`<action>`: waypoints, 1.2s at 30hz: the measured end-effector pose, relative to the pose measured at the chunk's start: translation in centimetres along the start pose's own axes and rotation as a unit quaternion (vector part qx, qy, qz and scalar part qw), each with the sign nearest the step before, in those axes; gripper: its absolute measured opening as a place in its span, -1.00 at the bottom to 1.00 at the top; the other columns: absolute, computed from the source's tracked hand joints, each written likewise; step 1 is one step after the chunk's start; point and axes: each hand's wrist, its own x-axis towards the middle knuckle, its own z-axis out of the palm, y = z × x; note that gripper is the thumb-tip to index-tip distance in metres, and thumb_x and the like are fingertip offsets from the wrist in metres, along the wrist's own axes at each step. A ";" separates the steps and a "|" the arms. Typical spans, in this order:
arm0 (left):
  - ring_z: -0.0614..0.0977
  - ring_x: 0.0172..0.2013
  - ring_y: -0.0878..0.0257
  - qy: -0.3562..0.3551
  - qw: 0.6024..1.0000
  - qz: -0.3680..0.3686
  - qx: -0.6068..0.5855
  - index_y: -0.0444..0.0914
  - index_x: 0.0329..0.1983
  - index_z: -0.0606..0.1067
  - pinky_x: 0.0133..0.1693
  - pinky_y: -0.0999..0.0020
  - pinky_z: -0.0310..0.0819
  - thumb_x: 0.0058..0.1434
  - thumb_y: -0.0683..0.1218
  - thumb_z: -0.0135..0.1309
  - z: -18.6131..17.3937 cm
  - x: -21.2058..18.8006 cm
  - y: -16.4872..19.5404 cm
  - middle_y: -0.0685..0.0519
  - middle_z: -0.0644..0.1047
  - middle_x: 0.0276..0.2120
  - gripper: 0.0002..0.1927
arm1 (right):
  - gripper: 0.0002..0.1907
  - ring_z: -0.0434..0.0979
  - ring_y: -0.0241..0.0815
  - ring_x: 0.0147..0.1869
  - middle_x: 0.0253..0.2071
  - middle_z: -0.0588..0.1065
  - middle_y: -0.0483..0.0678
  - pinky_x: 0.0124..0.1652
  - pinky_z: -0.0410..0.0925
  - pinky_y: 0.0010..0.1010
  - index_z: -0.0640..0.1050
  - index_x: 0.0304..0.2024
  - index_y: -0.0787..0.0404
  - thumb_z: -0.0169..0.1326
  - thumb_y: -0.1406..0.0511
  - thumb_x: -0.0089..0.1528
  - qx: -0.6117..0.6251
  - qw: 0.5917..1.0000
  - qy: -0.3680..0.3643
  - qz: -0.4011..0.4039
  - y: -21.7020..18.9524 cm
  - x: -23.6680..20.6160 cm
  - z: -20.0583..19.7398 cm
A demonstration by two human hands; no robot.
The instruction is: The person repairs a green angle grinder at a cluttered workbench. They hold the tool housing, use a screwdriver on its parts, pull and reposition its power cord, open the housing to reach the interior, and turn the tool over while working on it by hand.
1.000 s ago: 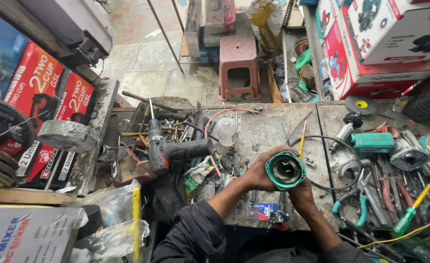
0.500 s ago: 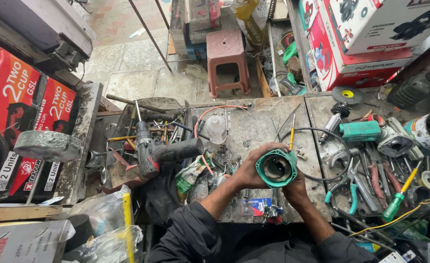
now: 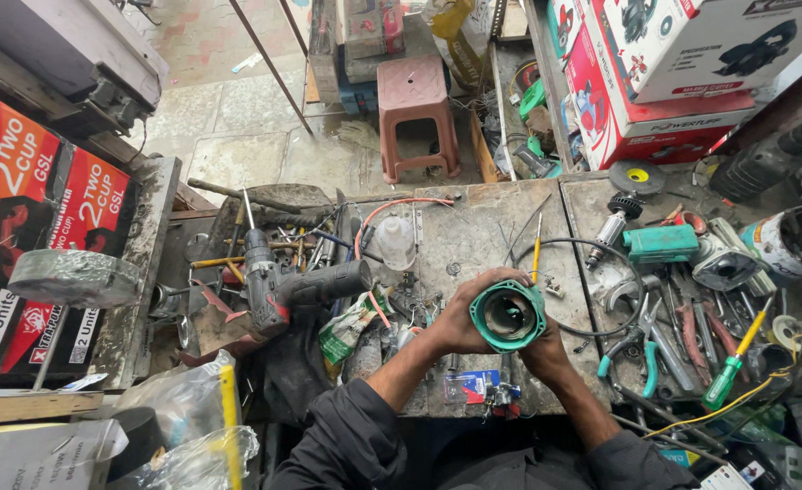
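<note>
A worn grey metal workbench (image 3: 482, 231) fills the middle. Beyond it lies a pale tiled floor (image 3: 228, 136), where a reddish-brown plastic stool (image 3: 416, 113) stands. Stacked red-and-white cardboard boxes (image 3: 673, 73) rise right of the stool in daylight.

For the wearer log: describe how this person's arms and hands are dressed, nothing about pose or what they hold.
Both hands, the left hand and the right hand, are bare: no gloves, and no rings or watch that can be made out. Dark, near-black long sleeves of a jacket-like garment are pushed up, leaving the forearms uncovered.
</note>
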 end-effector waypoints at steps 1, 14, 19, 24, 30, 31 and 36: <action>0.62 0.22 0.10 0.001 1.000 0.000 0.007 -0.22 0.27 0.39 0.30 0.21 0.50 -0.03 -0.06 0.43 0.0 0.0 0.0 -0.02 0.54 0.16 -0.23 | -0.67 0.54 -0.35 0.05 0.00 0.59 -0.10 0.03 0.44 -0.44 0.53 0.12 0.26 0.10 0.43 0.28 0.010 1.000 -0.007 -0.006 0.0 0.0 0.0; 0.62 0.20 0.17 0.001 0.999 -0.027 -0.028 -0.23 0.30 0.39 0.28 0.24 0.51 -0.05 -0.03 0.44 0.0 -0.2 -0.4 0.00 0.55 0.17 -0.18 | -0.42 0.48 -0.26 0.22 0.17 0.49 -0.08 0.14 0.41 -0.32 0.41 0.26 0.23 0.25 0.44 0.20 0.074 0.995 -0.061 -0.028 2.5 -0.1 -0.5; 0.62 0.18 0.23 -0.007 0.998 -0.043 -0.053 -0.23 0.29 0.40 0.26 0.28 0.53 -0.02 -0.03 0.45 0.0 -0.4 -0.6 0.03 0.56 0.16 -0.20 | -0.41 0.46 -0.26 0.25 0.20 0.47 -0.08 0.16 0.39 -0.32 0.39 0.28 0.22 0.24 0.40 0.21 0.071 0.993 -0.077 -0.047 2.3 0.1 -0.6; 0.61 0.16 0.25 -0.004 0.998 -0.048 -0.047 -0.24 0.28 0.39 0.23 0.31 0.52 -0.03 -0.04 0.46 0.0 -0.6 -0.8 0.02 0.55 0.15 -0.20 | -0.50 0.48 -0.25 0.23 0.16 0.51 -0.04 0.17 0.38 -0.34 0.43 0.23 0.27 0.21 0.38 0.24 -0.018 0.996 -0.044 -0.070 1.9 -0.1 -0.1; 0.60 0.15 0.27 0.005 0.996 -0.054 -0.066 -0.26 0.28 0.38 0.22 0.33 0.52 -0.02 -0.04 0.46 0.2 -0.6 -0.8 0.01 0.52 0.15 -0.20 | -0.51 0.47 -0.24 0.24 0.16 0.51 -0.03 0.18 0.37 -0.34 0.42 0.22 0.27 0.18 0.38 0.24 -0.092 0.992 -0.041 -0.077 0.6 0.1 0.0; 0.59 0.14 0.27 0.009 0.995 -0.059 -0.080 -0.27 0.29 0.37 0.22 0.34 0.51 -0.03 -0.04 0.46 0.3 -0.7 -0.8 0.02 0.52 0.15 -0.19 | -0.52 0.48 -0.23 0.23 0.16 0.52 -0.03 0.17 0.38 -0.34 0.43 0.21 0.27 0.18 0.39 0.24 -0.089 0.993 -0.039 -0.069 0.4 0.1 0.1; 0.60 0.14 0.26 -0.003 0.998 -0.050 -0.050 -0.27 0.28 0.38 0.22 0.33 0.52 -0.04 -0.04 0.46 0.4 -0.7 -0.7 0.01 0.53 0.14 -0.19 | -0.48 0.47 -0.21 0.22 0.15 0.49 -0.03 0.15 0.39 -0.31 0.40 0.22 0.26 0.18 0.41 0.21 -0.054 0.996 -0.043 -0.048 -1.3 -0.4 0.8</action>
